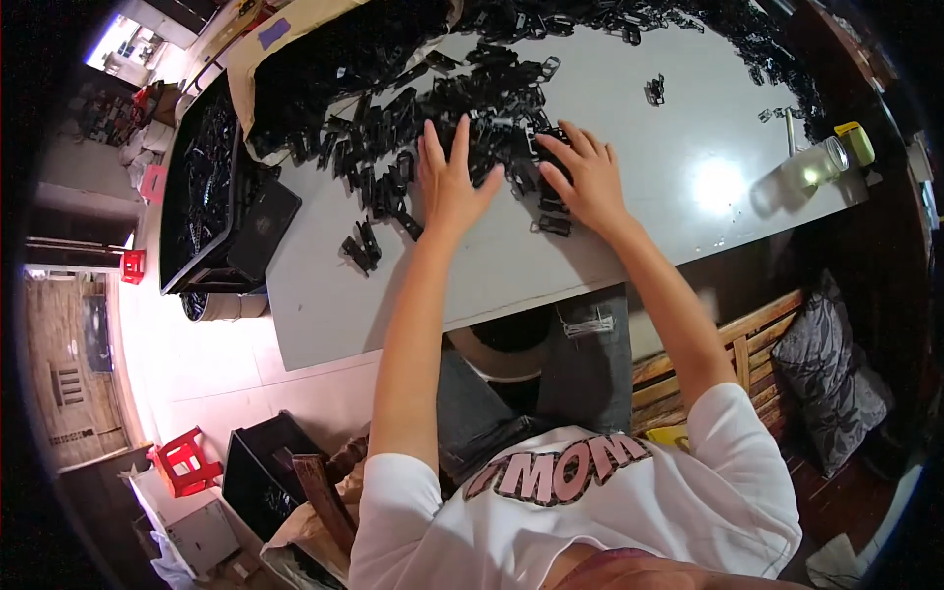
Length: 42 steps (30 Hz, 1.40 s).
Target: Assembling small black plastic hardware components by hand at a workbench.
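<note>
Small black clip-like pieces [383, 123] lie in a loose heap across the grey tabletop [334, 295]; their exact kind is too small to tell. My left hand [454, 185] rests at the heap's near edge, its fingers spread and pointing away from me. To its right, my right hand [590, 182] reaches in with fingers apart, touching the heap's right side. Several pieces lie between the two hands, and neither hand grips any that I can see. A few loose pieces [361, 248] sit left of my left forearm, and another piece [554, 225] lies just below my right hand.
At the left stands a black crate [202, 187] full of dark parts. A clear jar [821, 162] and a yellow-green object [855, 144] are at the table's right. More black pieces line the far edge. A wooden bench [742, 344] and red stools [185, 462] stand nearby.
</note>
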### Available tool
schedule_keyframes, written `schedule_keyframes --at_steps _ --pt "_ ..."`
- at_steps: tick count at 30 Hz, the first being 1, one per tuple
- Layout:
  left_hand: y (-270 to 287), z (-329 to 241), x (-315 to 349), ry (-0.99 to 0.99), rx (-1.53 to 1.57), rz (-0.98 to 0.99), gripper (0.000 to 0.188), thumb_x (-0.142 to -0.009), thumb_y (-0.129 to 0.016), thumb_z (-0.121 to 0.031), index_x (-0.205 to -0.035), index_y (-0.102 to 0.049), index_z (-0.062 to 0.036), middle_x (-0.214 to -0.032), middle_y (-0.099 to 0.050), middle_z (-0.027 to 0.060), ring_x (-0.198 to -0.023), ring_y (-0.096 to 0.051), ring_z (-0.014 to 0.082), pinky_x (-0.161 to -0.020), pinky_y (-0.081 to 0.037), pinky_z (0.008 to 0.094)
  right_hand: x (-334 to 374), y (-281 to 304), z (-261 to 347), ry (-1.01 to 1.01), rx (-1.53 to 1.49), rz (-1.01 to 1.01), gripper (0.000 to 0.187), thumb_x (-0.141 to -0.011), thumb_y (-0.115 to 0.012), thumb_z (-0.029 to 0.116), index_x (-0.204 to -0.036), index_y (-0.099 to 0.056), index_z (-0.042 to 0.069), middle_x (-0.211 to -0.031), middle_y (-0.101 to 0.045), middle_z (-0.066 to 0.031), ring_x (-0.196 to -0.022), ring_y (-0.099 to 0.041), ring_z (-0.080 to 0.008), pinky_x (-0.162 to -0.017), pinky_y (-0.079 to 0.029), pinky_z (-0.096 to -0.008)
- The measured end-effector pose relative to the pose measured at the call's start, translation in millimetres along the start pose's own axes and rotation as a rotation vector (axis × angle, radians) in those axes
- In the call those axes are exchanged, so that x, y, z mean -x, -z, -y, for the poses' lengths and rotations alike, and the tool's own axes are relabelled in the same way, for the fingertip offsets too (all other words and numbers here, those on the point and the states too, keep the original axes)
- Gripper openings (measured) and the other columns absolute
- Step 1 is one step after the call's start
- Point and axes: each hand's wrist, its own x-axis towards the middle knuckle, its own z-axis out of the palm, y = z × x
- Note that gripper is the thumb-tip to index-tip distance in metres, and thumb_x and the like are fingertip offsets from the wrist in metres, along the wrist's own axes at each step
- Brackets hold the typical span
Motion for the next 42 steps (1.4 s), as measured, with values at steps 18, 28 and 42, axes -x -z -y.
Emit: schedule_keyframes --at_steps 18,28,42 --pt "15.7 -88.5 73.5 -0.457 -0.066 0.256 0.063 -0.079 -0.062 -0.046 -0.136 -0.043 -0.0255 -0.149 -0.022 0.0149 -0.136 -0.019 0.0381 -0.101 -0.017 0.0667 -76.0 13.7 -205.9 -0.183 -0.155 0.041 0.040 -0.096 -0.043 0.033 -0.125 -0.055 0.009 -0.119 -0.058 -0.0116 -0.105 -0.056 -0.0212 -0.094 -0.040 -0.0322" --pt "28.0 -32.5 62.7 -0.218 -0.266 0.057 0.049 -0.081 -0.063 -0.030 -0.128 -0.051 -0.0208 -0.144 -0.030 0.0162 -0.134 -0.025 0.0338 -0.103 -0.020 0.0608 -42.2 0.4 7.4 0.228 -0.201 0.035 0.031 -0.092 -0.051 0.022 -0.120 -0.058 0.011 -0.129 -0.052 -0.0115 -0.125 -0.040 -0.0343 -0.105 -0.030 -0.0454" --pt "9.0 -22.2 38.9 -0.187 -0.215 0.117 0.047 -0.083 -0.061 -0.034 -0.127 -0.052 -0.0205 -0.142 -0.033 0.0159 -0.131 -0.028 0.0372 -0.105 -0.023 0.0566 -138.5 -55.0 4.7 0.213 0.327 0.327 0.042 -0.084 -0.052 0.056 -0.116 -0.061 0.031 -0.132 -0.050 0.0004 -0.123 -0.043 -0.0277 -0.092 -0.033 -0.0598"
